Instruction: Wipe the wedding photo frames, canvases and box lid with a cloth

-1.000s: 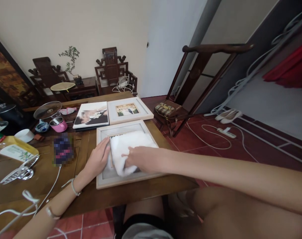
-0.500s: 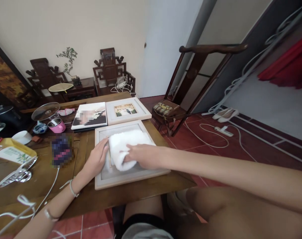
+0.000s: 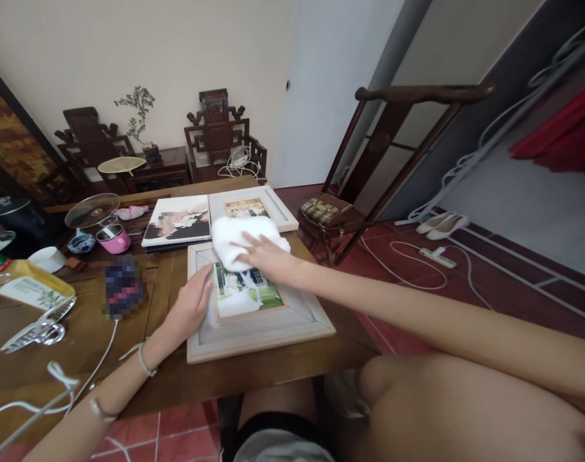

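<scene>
A light wooden picture frame (image 3: 292, 325) lies flat near the table's front edge, with a photo (image 3: 248, 295) of a white dress on grass showing in it. My left hand (image 3: 193, 300) is closed over the frame's left side, fingers resting inside the rim. Under my right hand (image 3: 266, 253) is a folded white towel (image 3: 227, 234), held against the top of the frame with the fingers partly spread. The towel hides the photo's upper part and overlaps the near edge of a second frame (image 3: 285, 215) behind.
A photo panel (image 3: 176, 221) lies beside the rear frame. To the left are a pink mug (image 3: 115, 240), a yellow bottle (image 3: 36, 285), a clear-and-silver clip (image 3: 49, 330), and a white cable (image 3: 102, 362). A wooden chair (image 3: 393, 96) with a plaid bag (image 3: 320, 210) stands right.
My right hand has pushed the towel away from me, from the frame's middle to its far edge, uncovering the photo. My left hand stays on the frame's left side.
</scene>
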A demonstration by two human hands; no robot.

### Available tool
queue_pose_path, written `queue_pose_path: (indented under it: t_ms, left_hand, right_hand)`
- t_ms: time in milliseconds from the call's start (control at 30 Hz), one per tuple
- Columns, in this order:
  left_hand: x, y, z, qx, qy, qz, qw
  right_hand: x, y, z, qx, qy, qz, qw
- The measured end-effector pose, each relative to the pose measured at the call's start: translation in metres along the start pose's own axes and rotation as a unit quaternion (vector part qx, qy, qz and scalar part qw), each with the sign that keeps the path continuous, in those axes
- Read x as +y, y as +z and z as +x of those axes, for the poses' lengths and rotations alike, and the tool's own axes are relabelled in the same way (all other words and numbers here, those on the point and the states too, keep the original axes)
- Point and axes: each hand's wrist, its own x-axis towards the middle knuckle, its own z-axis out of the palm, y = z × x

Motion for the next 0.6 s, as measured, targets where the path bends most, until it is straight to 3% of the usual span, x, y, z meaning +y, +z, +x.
queue_pose_path:
  t_ms: [133, 367, 600]
  left_hand:
    - [0.0, -0.002, 0.0, -0.003, -0.016, -0.009, 1.0]
    - [0.003, 0.0, 0.0, 0.001, -0.014, -0.018, 1.0]
    - [0.006, 0.0, 0.0, -0.008, -0.038, -0.012, 0.999]
  right_hand:
    - [-0.024, -0.003, -0.008, -0.057, -0.022, 0.004, 0.998]
    - [-0.057, -0.052, -0.037, -0.172, -0.092, 0.08, 0.977]
    - [-0.062, -0.068, -0.066, -0.201, -0.135, 0.2, 0.949]
